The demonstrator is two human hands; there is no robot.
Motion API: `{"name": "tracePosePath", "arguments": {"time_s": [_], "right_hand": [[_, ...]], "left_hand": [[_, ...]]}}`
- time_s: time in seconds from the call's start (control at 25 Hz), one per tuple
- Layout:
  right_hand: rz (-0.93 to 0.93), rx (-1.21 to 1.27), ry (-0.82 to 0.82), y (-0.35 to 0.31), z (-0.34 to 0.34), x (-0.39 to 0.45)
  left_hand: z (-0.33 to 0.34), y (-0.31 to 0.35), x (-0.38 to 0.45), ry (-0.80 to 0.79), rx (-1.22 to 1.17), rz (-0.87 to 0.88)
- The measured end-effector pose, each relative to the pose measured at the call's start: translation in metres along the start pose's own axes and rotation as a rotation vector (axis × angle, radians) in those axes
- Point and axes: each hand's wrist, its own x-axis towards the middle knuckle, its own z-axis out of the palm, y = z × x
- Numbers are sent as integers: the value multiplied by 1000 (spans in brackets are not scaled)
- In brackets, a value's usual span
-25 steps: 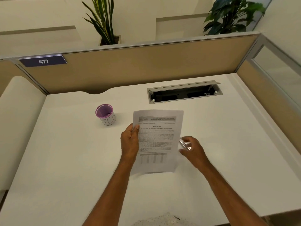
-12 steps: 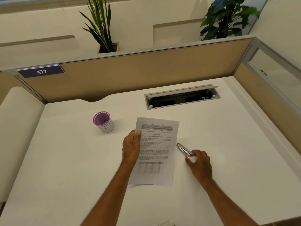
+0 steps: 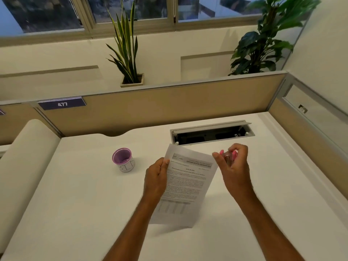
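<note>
Left hand (image 3: 156, 178): thumb and fingers pinch the left edge of the printed sheet (image 3: 186, 185), near its upper corner. The sheet is held tilted above the white table (image 3: 75, 204), and its shadow falls on the surface below.

Right hand (image 3: 233, 170): fingers are curled round a pink stapler (image 3: 228, 156), held at the sheet's upper right corner. Contact between stapler and sheet cannot be determined.

A purple-rimmed cup (image 3: 123, 160) stands on the table, left of the sheet and apart from it. An open cable hatch (image 3: 211, 131) lies just behind the sheet.

Right hand (image 3: 234, 172) hides most of the pink stapler (image 3: 234, 155); print on sheet (image 3: 188, 183) illegible
</note>
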Motion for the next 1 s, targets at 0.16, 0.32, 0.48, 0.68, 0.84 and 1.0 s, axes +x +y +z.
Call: {"name": "tracePosePath", "arguments": {"time_s": [0.16,0.32,0.48,0.68,0.84,1.0], "right_hand": [[-191,-348,-300,-55,10,19],[-398,-592,-328,-78,16,37],[-503,-640,-325,-82,18,46],[-474,-628,-391,-81,26,41],[-453,-624,-365,-81,27,37],[-469,-568,-313,-85,27,33]], "left_hand": [[-9,22,2,-17,86,124],[-22,44,3,-19,159,217],[-32,57,1,-12,246,272],[-36,69,-3,-27,304,332],[-37,73,-8,-33,307,352],[-36,75,-10,-19,302,369]]}}
